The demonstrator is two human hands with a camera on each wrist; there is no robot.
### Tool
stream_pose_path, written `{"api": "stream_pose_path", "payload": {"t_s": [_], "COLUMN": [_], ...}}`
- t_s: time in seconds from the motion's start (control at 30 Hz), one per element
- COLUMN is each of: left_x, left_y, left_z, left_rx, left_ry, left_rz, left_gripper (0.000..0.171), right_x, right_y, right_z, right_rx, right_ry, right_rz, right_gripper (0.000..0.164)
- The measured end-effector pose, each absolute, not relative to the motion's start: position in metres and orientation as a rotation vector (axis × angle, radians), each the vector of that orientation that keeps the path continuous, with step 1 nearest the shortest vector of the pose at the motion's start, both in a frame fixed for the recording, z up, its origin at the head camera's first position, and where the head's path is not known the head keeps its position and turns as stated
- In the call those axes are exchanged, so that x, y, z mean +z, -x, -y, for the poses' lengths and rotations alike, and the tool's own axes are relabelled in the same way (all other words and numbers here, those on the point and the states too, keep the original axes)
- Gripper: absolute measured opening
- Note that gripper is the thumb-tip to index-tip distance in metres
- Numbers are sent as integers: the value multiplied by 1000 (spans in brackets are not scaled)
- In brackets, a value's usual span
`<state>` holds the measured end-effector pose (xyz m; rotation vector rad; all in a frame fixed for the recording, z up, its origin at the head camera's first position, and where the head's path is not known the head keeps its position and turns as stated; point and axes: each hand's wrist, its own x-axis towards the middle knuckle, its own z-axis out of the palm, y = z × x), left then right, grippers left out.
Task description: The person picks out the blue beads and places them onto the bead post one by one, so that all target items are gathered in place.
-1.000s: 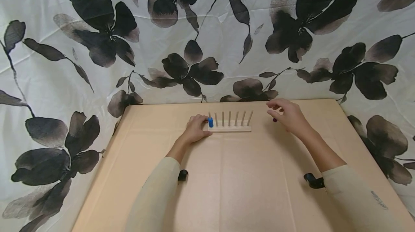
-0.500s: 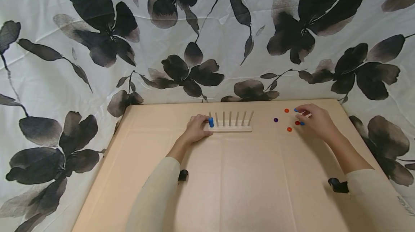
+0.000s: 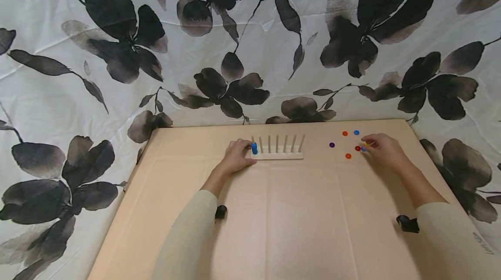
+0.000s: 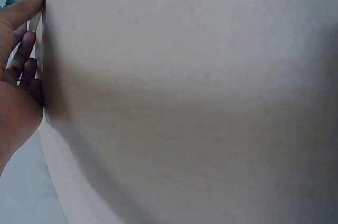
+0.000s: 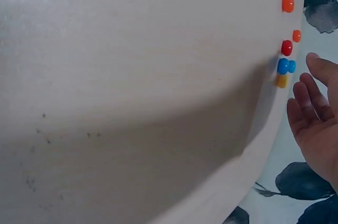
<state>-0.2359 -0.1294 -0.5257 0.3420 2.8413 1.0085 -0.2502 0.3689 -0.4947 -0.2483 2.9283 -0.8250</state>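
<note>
My left hand (image 3: 235, 157) grips the left end of a wooden peg rack (image 3: 279, 156) with several upright pegs. Blue beads (image 3: 254, 148) sit stacked on the leftmost peg, beside my fingertips. The thumb lies against the front of the rack's base in the left wrist view. At the right, my right hand (image 3: 386, 153) hovers with loosely bent fingers over a yellow bead (image 5: 282, 81). In the right wrist view the fingers are apart and hold nothing. Close by lie a red bead (image 3: 358, 148) and a blue bead (image 3: 363, 148).
Between rack and right hand lie a purple bead (image 3: 332, 145), an orange bead (image 3: 345, 133), another orange bead (image 3: 348, 156) and a farther blue bead (image 3: 356, 132). The tan tabletop (image 3: 301, 219) ends at a floral cloth (image 3: 289, 54) behind.
My right hand has moved right from the purple bead to the loose beads, uncovering them, then slightly toward me to the yellow bead. The left hand and rack stay put.
</note>
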Motion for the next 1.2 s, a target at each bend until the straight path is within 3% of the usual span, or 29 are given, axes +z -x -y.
{"api": "stream_pose_path", "payload": {"t_s": [0.27, 1.2], "left_x": [-526, -525], "left_y": [234, 230], "left_z": [131, 133], "left_rx": [1011, 983], "left_ry": [-336, -362], "left_rz": [-2842, -2853], "left_gripper": [62, 64], "right_x": [-503, -519], "right_y": [248, 238], "right_z": [-371, -366], "right_rx": [-803, -749], "right_ry": [355, 238], "right_rz": [-3003, -2995], "right_gripper": [32, 28]}}
